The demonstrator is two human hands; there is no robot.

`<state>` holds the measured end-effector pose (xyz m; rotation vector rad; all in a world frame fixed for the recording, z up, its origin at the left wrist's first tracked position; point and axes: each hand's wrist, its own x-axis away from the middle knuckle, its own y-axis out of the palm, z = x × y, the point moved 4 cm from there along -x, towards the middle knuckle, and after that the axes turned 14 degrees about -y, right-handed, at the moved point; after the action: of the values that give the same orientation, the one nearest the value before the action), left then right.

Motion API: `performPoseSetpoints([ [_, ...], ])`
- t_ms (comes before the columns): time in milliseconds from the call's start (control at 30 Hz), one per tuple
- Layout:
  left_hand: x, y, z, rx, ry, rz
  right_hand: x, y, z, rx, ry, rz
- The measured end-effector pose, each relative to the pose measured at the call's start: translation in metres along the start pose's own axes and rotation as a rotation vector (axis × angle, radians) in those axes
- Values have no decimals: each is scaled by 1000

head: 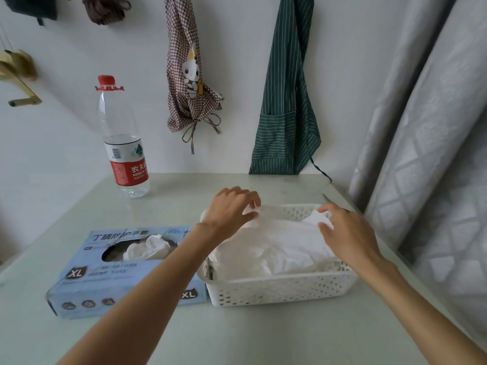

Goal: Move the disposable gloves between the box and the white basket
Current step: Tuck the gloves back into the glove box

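Note:
A white perforated basket (279,289) stands on the table right of centre, filled with a pile of white disposable gloves (279,246). My left hand (232,209) reaches over the basket's far left corner and pinches the edge of a glove there. My right hand (347,233) is over the basket's far right side, fingers curled on another part of the white gloves. A light blue glove box (110,272) marked XL lies flat to the left, touching the basket. More white gloves (147,247) poke out of its oval opening.
A water bottle (123,143) with a red cap stands at the back left of the pale table (237,335). A checked apron (188,75) and a green striped apron (287,101) hang on the wall. Grey curtains (427,143) border the table's right edge.

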<state>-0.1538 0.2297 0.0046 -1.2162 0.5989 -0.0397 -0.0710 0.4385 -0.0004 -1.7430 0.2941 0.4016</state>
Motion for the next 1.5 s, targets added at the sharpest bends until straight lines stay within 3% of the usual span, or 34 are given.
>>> performPoseSetpoints([
  [67, 1, -7, 2, -29, -10, 48, 0, -1, -3, 11, -24, -70],
  [167, 7, -28, -6, 109, -129, 58, -2, -13, -3, -37, -92, 29],
  [267, 25, -30, 3, 186, -35, -286, -8, -16, -11, -191, -221, 6],
  [300, 33, -22, 7, 125, 6, -428, -10, -8, -16, -275, -240, -118],
  [367, 47, -3, 6, -154, 91, -605, -8, 13, -23, -316, -238, -527],
  [400, 54, 4, 3, -289, 125, -626, -4, 22, -23, -261, -233, -719],
  [467, 57, 12, -8, -462, 133, -597, 0, 32, -21, -202, -221, -878],
  [567, 56, 11, -16, -579, 116, -568, 3, 39, -20, -229, -202, -879],
  [667, 53, 4, -11, -528, 118, -572, 5, 38, -20, -238, -209, -840],
  [833, 33, -24, -4, -257, 126, -489, -4, 1, -29, -373, -293, -495],
  [1000, 35, -6, 1, -554, 171, -605, -6, 2, -61, -390, -352, -683],
  [1067, 39, 1, -2, -561, 165, -614, -6, 11, -68, -376, -340, -763],
  [1200, 38, -14, -17, -225, 59, -521, -8, 7, -70, -385, -335, -830],
  [1367, 52, -71, -75, 315, -217, -223, -18, -16, -82, -365, -321, -600],
  [1500, 96, -92, -158, 343, -467, -196, -30, 3, -155, -392, -460, -441],
])
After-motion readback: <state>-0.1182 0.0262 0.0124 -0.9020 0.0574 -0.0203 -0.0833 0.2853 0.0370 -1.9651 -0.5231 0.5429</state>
